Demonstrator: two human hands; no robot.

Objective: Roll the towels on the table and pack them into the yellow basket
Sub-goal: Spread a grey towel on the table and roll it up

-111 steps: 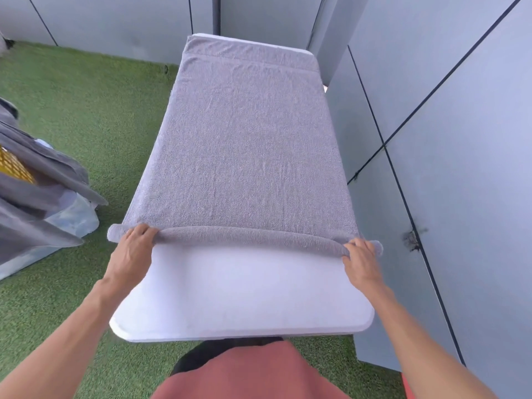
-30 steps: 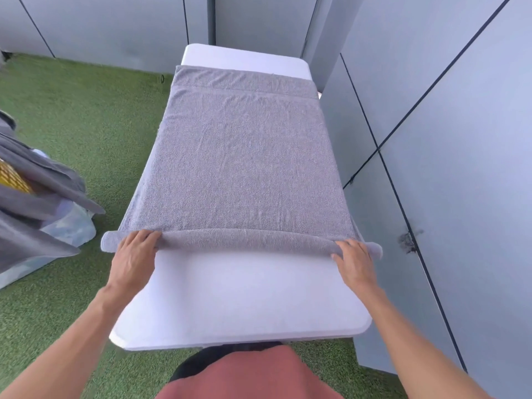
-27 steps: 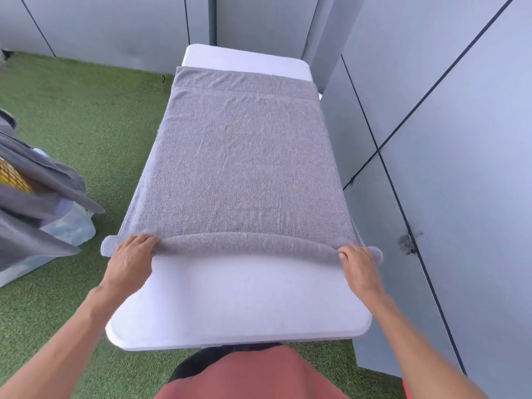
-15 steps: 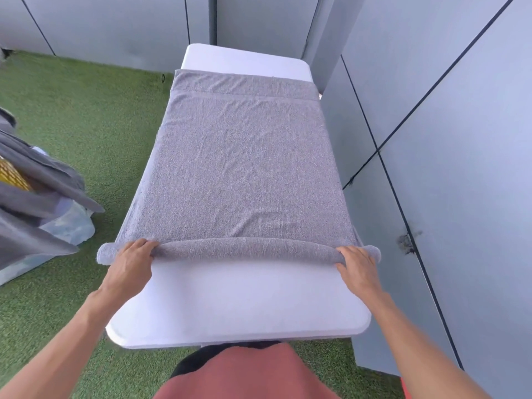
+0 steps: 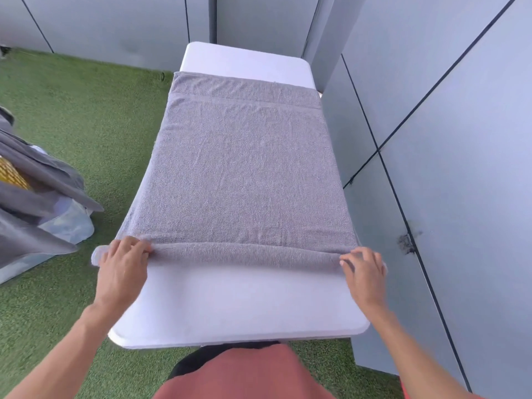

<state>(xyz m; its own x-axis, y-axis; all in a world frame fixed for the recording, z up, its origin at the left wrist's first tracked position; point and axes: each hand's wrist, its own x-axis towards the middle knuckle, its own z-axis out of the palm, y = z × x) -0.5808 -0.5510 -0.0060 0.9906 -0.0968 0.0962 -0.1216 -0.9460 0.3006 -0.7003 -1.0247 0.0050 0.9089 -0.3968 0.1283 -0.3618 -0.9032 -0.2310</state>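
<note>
A person in a reddish shirt (image 5: 244,375) stands at the near short edge of a white table (image 5: 239,306), both bare arms reaching forward over it. Nearest on the table is a bare white strip. Just beyond that strip, a grey towel (image 5: 244,174) has its near end wound into a narrow roll running across the table's width, the roll's left end sticking out past the table's left edge. The left hand (image 5: 122,269) rests on the roll's left end, fingers curled over it. The right hand (image 5: 364,272) sits on the roll's right end, fingers bent over it; it is slightly blurred. Beyond the roll the towel lies flat along the table, stopping short of the far end, where bare white shows. Left of the table, on green artificial turf (image 5: 86,122), a yellow basket (image 5: 13,174) peeks from under draped dark grey towels (image 5: 34,197). Grey wall panels (image 5: 446,110) stand right of and behind the table.
</note>
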